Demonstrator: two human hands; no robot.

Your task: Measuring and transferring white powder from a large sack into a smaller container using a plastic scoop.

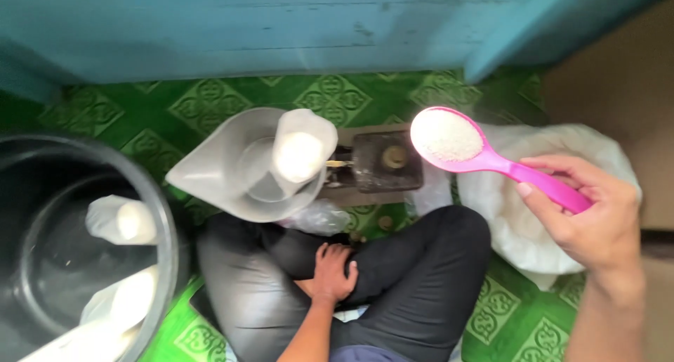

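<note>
Pink scoop [491, 158] heaped with white grains, right hand [586, 218] grip closed on its handle, held level so nothing spills, right of the bag-lined funnel [239, 169]; left hand [331, 272] rests empty on leg.

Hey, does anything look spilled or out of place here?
Nothing stands out. The right hand holds a pink spoon level, heaped with white grains, none visibly spilled on the green mat. The left hand rests on the lap.
</note>
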